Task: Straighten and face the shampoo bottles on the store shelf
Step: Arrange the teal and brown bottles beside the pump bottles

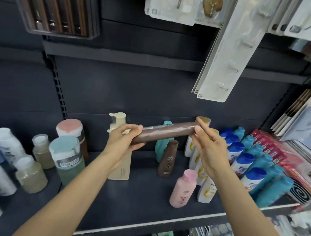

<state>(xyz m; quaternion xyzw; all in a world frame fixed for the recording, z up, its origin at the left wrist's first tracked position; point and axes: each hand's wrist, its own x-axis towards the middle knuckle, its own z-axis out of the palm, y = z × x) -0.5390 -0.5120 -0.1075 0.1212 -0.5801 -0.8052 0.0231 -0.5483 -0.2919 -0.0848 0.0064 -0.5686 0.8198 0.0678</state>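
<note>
A long brown shampoo bottle (166, 131) with a gold cap lies sideways in the air above the dark shelf (138, 198). My left hand (124, 140) grips its base end. My right hand (208, 148) pinches its neck just under the cap. Behind and below it stand a beige pump bottle (118, 123), a teal bottle (162, 147) and a smaller brown bottle (168, 158). A pink bottle (183, 189) stands near the front, next to white and yellow bottles (207, 192).
Rows of blue-capped white bottles (242, 161) and teal bottles (270, 183) fill the right of the shelf. Clear jars and white bottles (36, 163) crowd the left. Hanging white packs (226, 54) dangle above the shelf. A white price rail (159, 224) edges the shelf front.
</note>
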